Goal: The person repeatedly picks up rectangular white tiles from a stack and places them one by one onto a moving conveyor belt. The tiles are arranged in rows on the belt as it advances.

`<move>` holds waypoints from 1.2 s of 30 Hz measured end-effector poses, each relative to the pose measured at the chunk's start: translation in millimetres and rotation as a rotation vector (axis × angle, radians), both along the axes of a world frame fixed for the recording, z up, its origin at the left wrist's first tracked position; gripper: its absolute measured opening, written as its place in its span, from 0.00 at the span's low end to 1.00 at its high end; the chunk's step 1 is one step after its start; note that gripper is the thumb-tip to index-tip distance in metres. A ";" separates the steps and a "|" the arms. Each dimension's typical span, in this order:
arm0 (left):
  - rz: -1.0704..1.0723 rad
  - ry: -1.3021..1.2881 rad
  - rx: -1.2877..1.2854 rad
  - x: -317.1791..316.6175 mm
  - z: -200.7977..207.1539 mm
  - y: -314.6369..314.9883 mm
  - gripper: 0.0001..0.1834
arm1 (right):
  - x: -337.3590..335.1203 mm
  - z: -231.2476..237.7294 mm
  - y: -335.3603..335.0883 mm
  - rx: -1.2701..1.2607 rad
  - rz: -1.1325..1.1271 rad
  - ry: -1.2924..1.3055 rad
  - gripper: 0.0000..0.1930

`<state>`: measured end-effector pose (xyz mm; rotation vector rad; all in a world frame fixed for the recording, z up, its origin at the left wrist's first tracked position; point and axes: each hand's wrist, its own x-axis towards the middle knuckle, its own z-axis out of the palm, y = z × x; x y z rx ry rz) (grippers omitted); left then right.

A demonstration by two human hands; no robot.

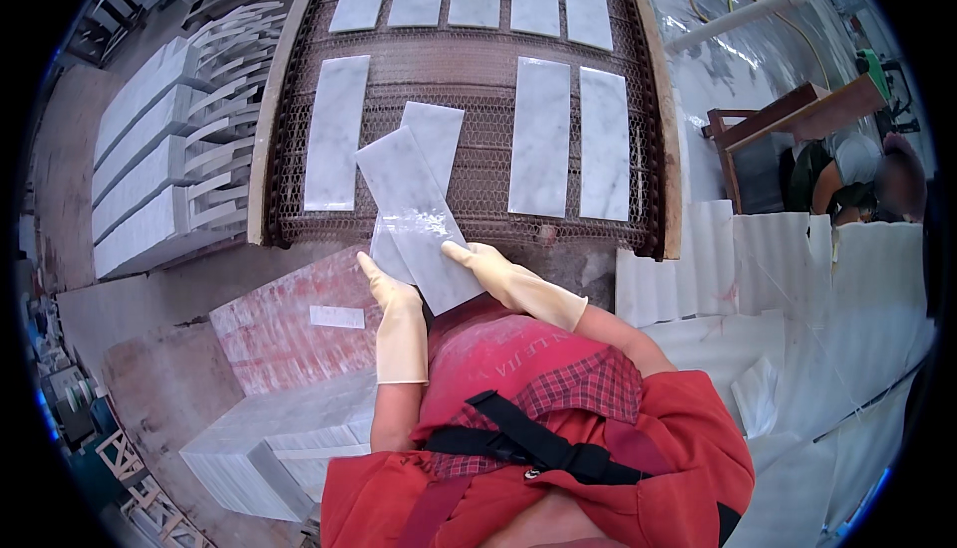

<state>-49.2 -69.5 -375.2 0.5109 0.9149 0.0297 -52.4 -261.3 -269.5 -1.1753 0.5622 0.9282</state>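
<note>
I wear cream rubber gloves on both hands. Two white-grey marble tiles cross each other in front of me, at the near end of a mesh conveyor belt (478, 69). The upper tile (424, 219) is wet and shiny, tilting from far left to near right. My right hand (483, 269) grips its right edge near the close end. Under it lies the second tile (435, 134), slanting the other way. My left hand (394, 299) is at that tile's near left end, thumb along the edge; its fingers are partly hidden beneath. Several more marble tiles (539, 139) lie in rows on the belt.
Stacked white slabs with curved strips (150, 149) stand left of the belt. Below are a red-stained board (269, 329) with a small white piece (337, 317) and a block of stacked tiles (249, 448). White sheeting (698, 349) covers the right; another person (857, 174) is beyond.
</note>
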 end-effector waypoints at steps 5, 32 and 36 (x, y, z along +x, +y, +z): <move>-0.134 0.092 0.259 -10.0 9.6 -5.0 0.47 | -3.4 -14.5 -1.0 0.134 -0.038 0.015 0.29; -0.057 -0.096 -0.467 14.4 58.6 -0.9 0.40 | 16.2 -27.8 -8.6 0.148 -0.022 -0.018 0.28; -0.075 -0.104 -0.439 15.5 46.2 1.7 0.42 | 18.2 -21.9 -11.4 0.077 0.007 -0.074 0.29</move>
